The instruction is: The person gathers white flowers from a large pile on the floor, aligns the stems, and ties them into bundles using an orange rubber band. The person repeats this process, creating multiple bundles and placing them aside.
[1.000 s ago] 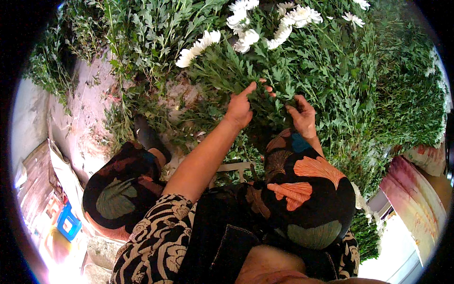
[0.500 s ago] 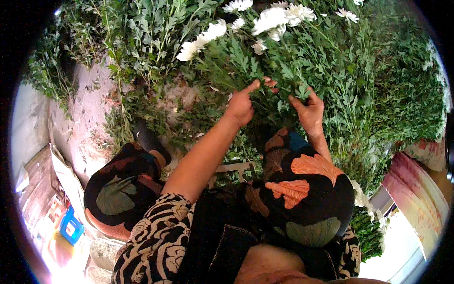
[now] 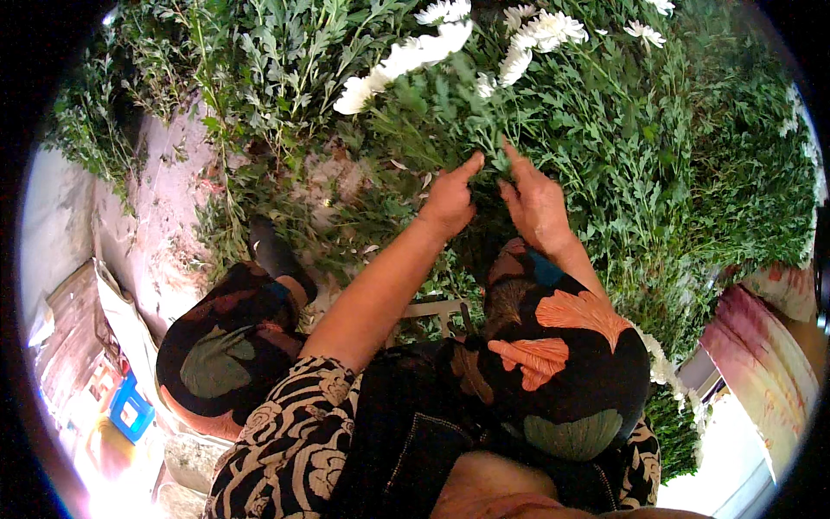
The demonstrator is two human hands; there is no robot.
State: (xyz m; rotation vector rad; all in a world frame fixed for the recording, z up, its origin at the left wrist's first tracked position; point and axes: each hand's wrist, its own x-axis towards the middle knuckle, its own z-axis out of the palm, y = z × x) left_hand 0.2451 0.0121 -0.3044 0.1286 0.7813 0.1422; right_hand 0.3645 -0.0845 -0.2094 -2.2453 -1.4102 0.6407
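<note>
My left hand (image 3: 449, 204) is closed in front of me, its fingers curled round the lower stems of a bunch of white chrysanthemums (image 3: 406, 62). The blooms lean toward the upper left, and leaves hide most of the stems. Just to the right is my right hand (image 3: 539, 208), index finger stretched up along a leafy green stem (image 3: 494, 149) and thumb apart from it. Nothing shows firmly gripped in that hand. More white chrysanthemums (image 3: 549, 33) lie beyond both hands.
Heaped green chrysanthemum stems (image 3: 666, 164) spread along the right, with more foliage (image 3: 285, 69) at the far left. Plant scraps litter the pale floor (image 3: 164, 164). My knees flank the work. A blue plastic item (image 3: 131, 409) sits at lower left, patterned cloth (image 3: 761, 363) at right.
My right hand has moved left and slightly down, nearer the left hand, its index finger now straight. The middle blooms have shifted and some now line up with the left bunch.
</note>
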